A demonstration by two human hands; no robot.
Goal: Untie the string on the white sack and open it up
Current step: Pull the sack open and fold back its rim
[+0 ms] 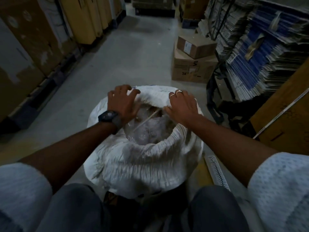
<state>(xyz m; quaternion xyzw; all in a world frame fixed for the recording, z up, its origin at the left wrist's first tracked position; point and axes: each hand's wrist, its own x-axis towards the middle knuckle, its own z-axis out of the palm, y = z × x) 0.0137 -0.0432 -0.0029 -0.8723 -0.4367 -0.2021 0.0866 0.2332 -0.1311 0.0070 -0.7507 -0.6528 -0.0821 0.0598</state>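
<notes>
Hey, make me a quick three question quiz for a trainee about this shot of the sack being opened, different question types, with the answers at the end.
1. True or false: the mouth of the white sack is already open, with a clear plastic liner showing inside.
2. Multiple choice: which hand has a watch at its wrist? A) left hand B) right hand C) neither
3. Fill in: both hands rest on the sack's ____ rim, the one away from the person.

Key: 1 true. 2 A. 3 far; a thin pale string also lies across the opening between the hands.
</notes>
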